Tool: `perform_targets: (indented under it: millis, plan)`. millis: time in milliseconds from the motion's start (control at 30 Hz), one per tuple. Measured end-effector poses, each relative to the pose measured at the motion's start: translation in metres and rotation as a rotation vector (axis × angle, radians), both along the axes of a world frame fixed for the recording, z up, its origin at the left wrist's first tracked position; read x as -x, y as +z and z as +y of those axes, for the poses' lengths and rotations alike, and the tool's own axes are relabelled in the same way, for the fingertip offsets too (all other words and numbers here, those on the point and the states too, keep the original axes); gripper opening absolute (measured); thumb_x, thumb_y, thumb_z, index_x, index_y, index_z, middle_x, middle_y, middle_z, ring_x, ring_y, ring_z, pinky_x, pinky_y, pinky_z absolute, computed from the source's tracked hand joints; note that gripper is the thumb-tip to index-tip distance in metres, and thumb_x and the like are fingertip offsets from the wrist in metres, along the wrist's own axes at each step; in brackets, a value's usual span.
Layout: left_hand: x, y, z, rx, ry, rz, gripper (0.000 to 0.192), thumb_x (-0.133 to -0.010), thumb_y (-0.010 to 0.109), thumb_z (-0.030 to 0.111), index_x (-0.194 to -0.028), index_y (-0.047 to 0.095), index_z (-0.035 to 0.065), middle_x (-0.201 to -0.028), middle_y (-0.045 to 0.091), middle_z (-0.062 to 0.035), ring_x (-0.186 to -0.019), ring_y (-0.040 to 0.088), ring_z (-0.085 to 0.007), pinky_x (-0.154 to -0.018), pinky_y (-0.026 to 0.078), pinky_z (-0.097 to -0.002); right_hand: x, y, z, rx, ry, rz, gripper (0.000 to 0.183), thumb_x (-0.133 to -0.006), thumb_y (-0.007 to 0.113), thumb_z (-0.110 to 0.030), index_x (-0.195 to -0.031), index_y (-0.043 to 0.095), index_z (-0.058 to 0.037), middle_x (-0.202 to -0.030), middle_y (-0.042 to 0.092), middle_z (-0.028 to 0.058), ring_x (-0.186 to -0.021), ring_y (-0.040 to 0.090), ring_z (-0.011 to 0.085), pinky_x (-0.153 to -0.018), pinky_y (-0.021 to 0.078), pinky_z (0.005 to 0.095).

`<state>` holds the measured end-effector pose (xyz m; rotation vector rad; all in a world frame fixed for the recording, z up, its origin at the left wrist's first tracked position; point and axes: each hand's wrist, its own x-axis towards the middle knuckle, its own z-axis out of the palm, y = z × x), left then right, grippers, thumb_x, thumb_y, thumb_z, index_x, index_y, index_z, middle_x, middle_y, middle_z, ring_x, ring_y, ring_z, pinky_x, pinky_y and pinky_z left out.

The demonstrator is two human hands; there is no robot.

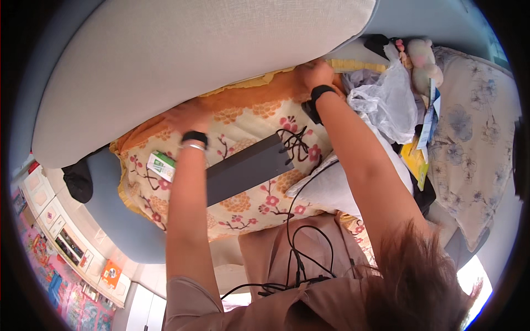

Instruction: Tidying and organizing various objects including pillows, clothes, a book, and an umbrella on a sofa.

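Observation:
A floral quilted cover (236, 207) with an orange border lies over the sofa seat. My left hand (188, 116), blurred, rests on the orange border at the foot of the backrest cushion (198, 45). Farther right along the same border, my right hand (316, 76) is at the cushion's lower edge, its fingers bent and partly hidden. Whether either hand grips the fabric cannot be made out. Between my forearms lies a long dark grey box (250, 169) with a black cord (296, 145) at its right end. A green and white packet (162, 165) lies just left of my left forearm.
Right of my right hand are a crumpled clear plastic bag (385, 103), a white plush toy (422, 62) and a yellow packet (414, 161). A flower-print pillow (468, 136) leans at the far right. Black cables (298, 265) hang over my lap. A black item (78, 182) lies on the blue armrest (124, 219).

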<state>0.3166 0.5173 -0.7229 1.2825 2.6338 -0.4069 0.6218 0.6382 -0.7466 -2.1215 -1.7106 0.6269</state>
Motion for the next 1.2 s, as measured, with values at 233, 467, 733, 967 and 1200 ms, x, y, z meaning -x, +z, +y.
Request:
perform_targets:
  millis: [233,467,733,967,1200]
  plan:
    - [-0.070,0.015,0.022,0.130,-0.126,-0.207,0.072,-0.091,0.037,0.055,-0.143,0.035,0.0050,-0.152,0.019,-0.0229,-0.141,0.010,-0.0427,-0.108,0.016,-0.0636,-0.013,-0.051,0.047,-0.052,0.147,-0.020,0.053,-0.070,0.075,-0.037,-0.115,0.064,-0.0109,-0.112,0.064,0.0165,-0.105,0.060,0.0317,-0.090,0.0481,0.0380]
    - [-0.083,0.019,0.059,0.150,-0.032,-0.280,0.070,-0.090,0.040,0.052,-0.141,0.039,0.0051,-0.151,0.023,-0.0202,-0.140,0.015,-0.0422,-0.109,0.014,-0.0623,-0.035,-0.057,0.063,0.118,0.452,-0.271,0.077,-0.071,0.072,-0.052,-0.132,0.049,-0.0115,-0.133,0.051,0.0172,-0.122,0.049,0.0294,-0.101,0.0405,0.0344]
    - [-0.134,0.024,0.015,-0.032,-0.290,-0.368,0.065,-0.093,0.039,0.044,-0.142,0.035,0.0023,-0.148,0.033,-0.0186,-0.140,0.022,-0.0335,-0.112,0.017,-0.0519,0.056,0.039,-0.089,-0.219,0.643,0.018,0.046,-0.084,0.058,-0.025,-0.121,0.053,0.0002,-0.124,0.051,0.0185,-0.121,0.045,0.0346,-0.100,0.0372,0.0448]
    - [-0.143,0.011,0.027,-0.044,-0.215,-0.404,0.053,-0.094,0.037,0.038,-0.142,0.038,0.0134,-0.149,0.030,-0.0181,-0.140,0.020,-0.0356,-0.110,0.016,-0.0596,0.053,0.014,-0.056,-0.005,0.631,0.020,0.045,-0.092,0.047,-0.033,-0.126,0.052,-0.0036,-0.138,0.041,0.0143,-0.130,0.036,0.0320,-0.102,0.0330,0.0547]
    - [-0.120,-0.075,0.037,0.075,-0.411,0.814,0.058,-0.093,0.032,0.040,-0.145,0.033,0.0167,-0.153,0.025,-0.0115,-0.141,0.018,-0.0349,-0.108,0.007,-0.0650,0.095,0.016,-0.045,0.220,0.782,-0.494,0.044,-0.092,0.045,-0.034,-0.131,0.051,-0.0143,-0.145,0.033,0.0113,-0.136,0.024,0.0374,-0.104,0.0277,0.0598]
